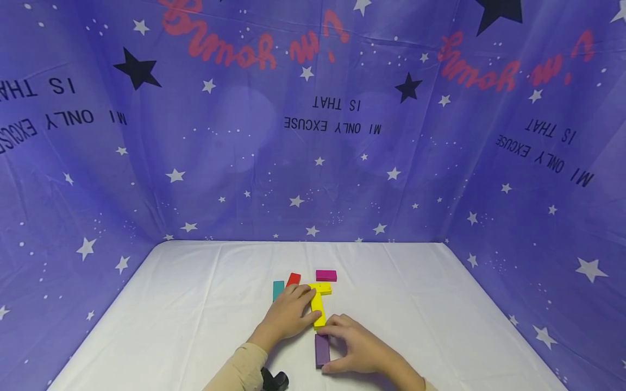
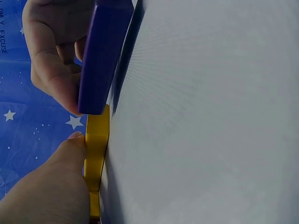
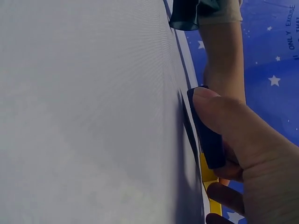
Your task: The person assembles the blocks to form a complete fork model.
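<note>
My right hand (image 1: 362, 347) pinches a purple block (image 1: 321, 350) lengthwise, thumb at its near end and fingers at the far end. Both wrist views show the purple block (image 2: 100, 60) tilted just over the cloth, its far end close to a yellow block (image 1: 318, 307). Across that block's far end lies another yellow block (image 1: 323, 287), forming a T. The left hand (image 1: 287, 314) rests at the left side of the yellow pair, with thumb and index fingertips touching it. Beyond this hand lie a teal block (image 1: 278, 289) and a red block (image 1: 294, 279), both partly covered.
A magenta block (image 1: 326, 275) lies beyond the yellow pair. Below the left sleeve (image 1: 239, 372) is a black object (image 1: 276, 380). White cloth (image 1: 415, 304) covers the table, and purple star-patterned curtains (image 1: 313, 179) stand at the back and both sides.
</note>
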`<action>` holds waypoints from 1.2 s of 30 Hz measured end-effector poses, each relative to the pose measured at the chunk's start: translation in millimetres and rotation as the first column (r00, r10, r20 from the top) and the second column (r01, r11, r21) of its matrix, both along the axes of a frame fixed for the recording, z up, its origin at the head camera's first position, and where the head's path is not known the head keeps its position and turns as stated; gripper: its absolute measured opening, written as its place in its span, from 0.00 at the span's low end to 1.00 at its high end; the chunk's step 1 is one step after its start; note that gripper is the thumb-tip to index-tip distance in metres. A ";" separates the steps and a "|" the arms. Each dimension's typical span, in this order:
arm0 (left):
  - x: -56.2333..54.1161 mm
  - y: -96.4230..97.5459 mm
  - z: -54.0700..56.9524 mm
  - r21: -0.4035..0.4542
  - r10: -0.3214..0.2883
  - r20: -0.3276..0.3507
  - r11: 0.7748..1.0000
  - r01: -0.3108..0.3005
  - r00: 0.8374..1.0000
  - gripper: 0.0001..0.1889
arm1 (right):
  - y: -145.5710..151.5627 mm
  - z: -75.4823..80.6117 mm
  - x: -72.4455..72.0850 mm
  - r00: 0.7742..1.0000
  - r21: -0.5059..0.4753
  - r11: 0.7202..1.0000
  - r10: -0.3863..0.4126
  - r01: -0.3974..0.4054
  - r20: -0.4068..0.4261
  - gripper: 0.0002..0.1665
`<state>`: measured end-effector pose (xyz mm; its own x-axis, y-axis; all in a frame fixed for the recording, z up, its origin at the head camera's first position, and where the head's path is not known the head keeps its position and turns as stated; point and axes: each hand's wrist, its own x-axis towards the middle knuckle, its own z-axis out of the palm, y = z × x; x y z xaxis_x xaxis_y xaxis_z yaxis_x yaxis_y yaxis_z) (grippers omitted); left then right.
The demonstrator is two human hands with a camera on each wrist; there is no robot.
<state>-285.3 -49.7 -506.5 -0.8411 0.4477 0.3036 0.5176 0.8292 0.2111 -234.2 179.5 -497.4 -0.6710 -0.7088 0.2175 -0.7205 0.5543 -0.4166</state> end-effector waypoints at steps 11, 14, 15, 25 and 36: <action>2.0 -0.6 1.2 -0.003 -0.007 -0.019 1.000 0.007 1.000 0.31 | -2.9 0.1 -1.4 0.999 0.045 0.998 -0.036 0.036 0.000 0.40; 2.1 -0.7 2.1 -0.002 -0.010 -0.026 1.000 0.010 1.000 0.31 | -3.4 -0.4 -2.1 0.999 0.046 0.998 -0.040 0.040 0.001 0.41; 1.9 -0.8 2.1 -0.003 -0.011 -0.030 1.000 0.011 0.999 0.31 | -3.5 -0.6 -2.4 0.999 0.046 0.998 -0.040 0.040 0.000 0.41; 0.1 -0.8 0.0 0.000 -0.008 -0.017 1.000 0.008 1.000 0.31 | -5.9 -2.8 -4.2 0.998 0.042 0.998 -0.055 0.056 -0.024 0.42; 0.4 -1.1 0.6 0.004 -0.010 -0.031 1.000 0.011 0.999 0.29 | -6.1 -2.1 -5.7 0.997 0.039 0.997 -0.065 0.067 -0.034 0.41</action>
<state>-284.9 -50.7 -506.0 -0.8264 0.4550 0.3319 0.5326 0.8228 0.1983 -239.9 173.3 -499.6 -0.7097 -0.6717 0.2123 -0.6945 0.6168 -0.3704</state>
